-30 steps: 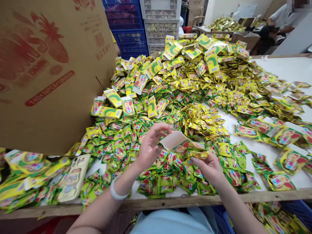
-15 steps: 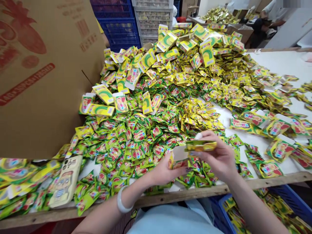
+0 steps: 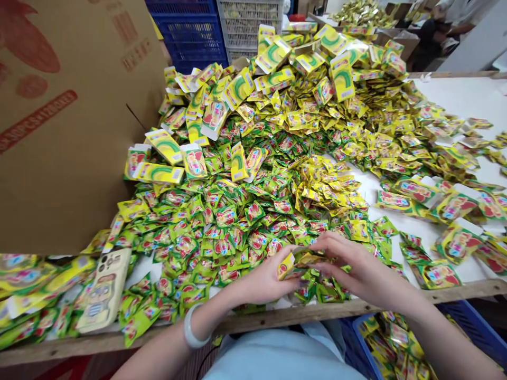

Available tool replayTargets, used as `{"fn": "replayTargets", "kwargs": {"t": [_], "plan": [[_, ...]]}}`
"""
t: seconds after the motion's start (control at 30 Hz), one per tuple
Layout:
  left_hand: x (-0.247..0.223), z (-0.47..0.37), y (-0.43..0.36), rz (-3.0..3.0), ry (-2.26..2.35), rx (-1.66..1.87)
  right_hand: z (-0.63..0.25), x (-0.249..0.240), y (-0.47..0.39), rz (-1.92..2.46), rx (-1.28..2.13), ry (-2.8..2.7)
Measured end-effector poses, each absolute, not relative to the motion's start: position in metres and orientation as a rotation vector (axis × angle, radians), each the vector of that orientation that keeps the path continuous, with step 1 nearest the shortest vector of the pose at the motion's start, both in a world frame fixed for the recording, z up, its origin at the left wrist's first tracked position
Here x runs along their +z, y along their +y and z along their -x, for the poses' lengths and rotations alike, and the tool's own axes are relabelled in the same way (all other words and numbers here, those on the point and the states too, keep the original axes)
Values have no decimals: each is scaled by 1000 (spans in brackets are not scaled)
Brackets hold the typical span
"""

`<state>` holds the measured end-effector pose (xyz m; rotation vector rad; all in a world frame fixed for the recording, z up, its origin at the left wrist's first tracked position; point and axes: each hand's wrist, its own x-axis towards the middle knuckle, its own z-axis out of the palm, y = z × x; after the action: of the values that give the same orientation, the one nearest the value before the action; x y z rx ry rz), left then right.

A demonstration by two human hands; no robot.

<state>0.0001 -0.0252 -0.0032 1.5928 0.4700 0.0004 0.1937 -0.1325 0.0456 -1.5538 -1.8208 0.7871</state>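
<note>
My left hand [image 3: 269, 277] is wrapped round a small yellow box [image 3: 285, 266] near the table's front edge. My right hand [image 3: 348, 264] pinches yellow packets [image 3: 311, 257] at the open end of that box, partly hidden by the fingers. Under and beyond both hands spreads a heap of green packets [image 3: 225, 216]. A smaller pile of yellow packets [image 3: 327, 184] lies just past my right hand. A phone in a cream case [image 3: 105, 290] rests on the table at the left.
A large cardboard box [image 3: 75, 132] stands at the left. Small cartons [image 3: 240, 89] top the heap, and more cartons [image 3: 455, 203] lie at the right. Below the wooden table edge [image 3: 471, 290] is a blue crate [image 3: 475, 327] of packets. Stacked crates [image 3: 190, 39] and a seated person are behind.
My right hand has lowered its yellow packets to the mouth of the small box. The box has tilted in my left hand. The view has shifted slightly.
</note>
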Motion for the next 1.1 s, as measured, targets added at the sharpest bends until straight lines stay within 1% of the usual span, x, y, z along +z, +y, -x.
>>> {"fn": "replayTargets", "kwargs": {"t": [0.1,0.17,0.3,0.37,0.4,0.5,0.57,0.63,0.7,0.73,0.77,0.8,0.83,0.87,0.93,1.03,1.1], "plan": [[0,5,-31,-1624,420,-87,-188,33,-143,1480,775,-1782],[2,7,-35,-1641,406,-114,-184,29,-150,1438,870,-1797],[5,6,-40,-1629,411,-154,-178,32,-160,1402,1199,-1758],[5,4,-43,-1641,411,-192,-174,31,-163,1399,1233,-1704],[5,2,-45,-1656,412,-211,-172,29,-164,1404,1191,-1672],[5,1,-49,-1691,370,-195,-177,23,-176,1435,930,-1609],[6,3,-44,-1776,290,-103,-199,25,-192,1558,622,-1542],[9,3,-30,-1967,220,38,-233,34,-208,1864,151,-1368],[12,-3,-8,-2220,227,207,-265,42,-213,2267,-423,-1100],[13,-10,5,-2343,273,287,-275,43,-209,2402,-635,-1003],[14,-20,17,-2462,351,351,-280,41,-200,2490,-736,-971],[15,-32,29,-2577,460,387,-279,36,-186,2541,-722,-999],[15,-45,39,-2681,588,390,-273,27,-169,2537,-589,-1091],[14,-59,46,-2767,710,362,-264,16,-150,2539,-369,-1188],[9,-84,56,-2874,856,255,-244,-9,-115,2554,-45,-1297],[-2,-100,62,-2866,827,207,-226,-35,-89,2343,234,-1328],[-6,-94,63,-2751,744,326,-226,-39,-93,2088,367,-1183]]}}
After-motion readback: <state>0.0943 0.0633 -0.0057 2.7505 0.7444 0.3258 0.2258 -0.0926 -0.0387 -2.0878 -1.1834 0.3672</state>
